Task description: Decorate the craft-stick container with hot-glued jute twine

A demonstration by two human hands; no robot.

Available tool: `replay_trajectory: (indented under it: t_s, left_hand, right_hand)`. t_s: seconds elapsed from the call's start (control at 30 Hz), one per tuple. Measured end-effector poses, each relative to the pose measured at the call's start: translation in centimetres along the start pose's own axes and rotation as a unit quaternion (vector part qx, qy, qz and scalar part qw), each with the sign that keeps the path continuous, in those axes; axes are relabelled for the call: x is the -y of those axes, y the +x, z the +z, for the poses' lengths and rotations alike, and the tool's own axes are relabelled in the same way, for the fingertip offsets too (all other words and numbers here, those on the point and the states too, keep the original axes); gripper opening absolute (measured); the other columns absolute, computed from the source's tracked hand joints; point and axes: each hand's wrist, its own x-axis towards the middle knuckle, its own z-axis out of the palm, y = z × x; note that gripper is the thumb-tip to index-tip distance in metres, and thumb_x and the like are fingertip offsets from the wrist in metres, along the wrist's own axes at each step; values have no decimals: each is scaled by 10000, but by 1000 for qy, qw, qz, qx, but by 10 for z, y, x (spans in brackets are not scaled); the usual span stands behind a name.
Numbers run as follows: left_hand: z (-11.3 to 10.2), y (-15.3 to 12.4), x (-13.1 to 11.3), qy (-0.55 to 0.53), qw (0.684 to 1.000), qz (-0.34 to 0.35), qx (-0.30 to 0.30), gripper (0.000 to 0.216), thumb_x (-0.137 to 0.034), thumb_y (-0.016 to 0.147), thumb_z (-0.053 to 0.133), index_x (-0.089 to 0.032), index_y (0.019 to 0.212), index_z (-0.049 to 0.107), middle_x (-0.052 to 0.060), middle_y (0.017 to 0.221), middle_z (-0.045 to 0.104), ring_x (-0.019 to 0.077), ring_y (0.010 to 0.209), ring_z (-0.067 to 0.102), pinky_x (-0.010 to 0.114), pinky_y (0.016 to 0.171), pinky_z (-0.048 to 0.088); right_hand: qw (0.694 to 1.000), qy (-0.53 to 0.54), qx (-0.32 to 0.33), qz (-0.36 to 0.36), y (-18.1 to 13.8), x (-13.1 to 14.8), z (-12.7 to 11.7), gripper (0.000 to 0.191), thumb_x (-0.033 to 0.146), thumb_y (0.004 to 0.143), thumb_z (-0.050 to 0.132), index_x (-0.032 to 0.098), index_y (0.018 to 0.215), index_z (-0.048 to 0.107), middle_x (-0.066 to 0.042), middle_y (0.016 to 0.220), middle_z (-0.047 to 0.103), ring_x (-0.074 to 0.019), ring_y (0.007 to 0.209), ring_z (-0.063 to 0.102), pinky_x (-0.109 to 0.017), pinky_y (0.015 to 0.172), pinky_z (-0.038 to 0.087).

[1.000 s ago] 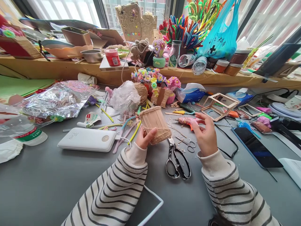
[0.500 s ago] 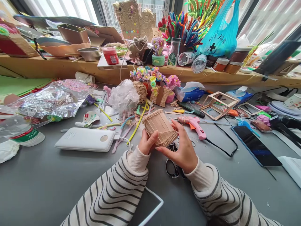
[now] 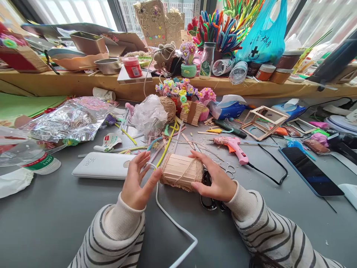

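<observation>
A small barrel-shaped piece of flat wooden craft sticks (image 3: 181, 168) lies on its side, twine wound round both ends and a strand running slantwise across it. My right hand (image 3: 216, 178) grips its right end, thumb low and fingers over the top. At its left end my left hand (image 3: 138, 181) is open, fingers spread and thumb close to the twine; whether the thumb touches is unclear. Black-handled scissors (image 3: 208, 203) lie partly hidden under my right hand. A pink glue gun (image 3: 232, 147) rests just beyond it.
A white power bank (image 3: 102, 166) with a white cable (image 3: 170, 219) sits left. Small metal scissors (image 3: 229, 171), a phone (image 3: 311, 171) and a wooden stick frame (image 3: 264, 123) lie right. Behind are a twine ball (image 3: 168, 108), pipe-cleaner flowers (image 3: 175, 88) and a crowded shelf (image 3: 131, 89).
The stick barrel has turned from tilted to lying sideways and come lower. My left hand has let go and moved left, fingers spreading. My right hand has closed on the right end.
</observation>
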Motion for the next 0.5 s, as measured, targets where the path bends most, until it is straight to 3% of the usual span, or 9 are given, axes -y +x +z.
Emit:
replay_trajectory:
  t_s: [0.1, 0.2, 0.33, 0.5]
  left_hand:
    - [1, 3, -11, 63, 996, 37, 43, 631, -476, 631, 649, -175, 1126, 399, 114, 1059, 548, 221, 899, 582, 428, 825, 468]
    - [9, 3, -13, 104, 987, 78, 100, 666, -440, 633, 658, -187, 1175, 367, 98, 1045, 535, 139, 657, 578, 349, 646, 519]
    - [20, -9, -10, 214, 953, 198, 84, 615, -399, 693, 613, -167, 1204, 361, 124, 1069, 520, 221, 880, 578, 332, 650, 524]
    - [19, -18, -22, 377, 868, 321, 23, 430, -342, 743, 585, -142, 1109, 478, 127, 1072, 564, 255, 986, 556, 384, 814, 482]
  right_hand:
    - [999, -19, -19, -28, 0, 0, -1, 687, 277, 681, 574, 188, 1296, 282, -121, 1269, 434, -250, 1192, 399, -435, 1009, 324]
    - [997, -45, -46, -46, -1, -2, -4, 692, 302, 684, 606, 198, 1291, 293, -127, 1261, 422, -261, 1176, 409, -449, 992, 348]
    - [995, -48, -59, -59, -2, -8, -11, 667, 334, 718, 606, 211, 1292, 289, -129, 1243, 429, -236, 1094, 485, -435, 951, 404]
    - [993, -66, -65, -77, -3, -13, -16, 597, 303, 755, 571, 202, 1280, 306, -129, 1223, 451, -227, 1090, 492, -424, 933, 424]
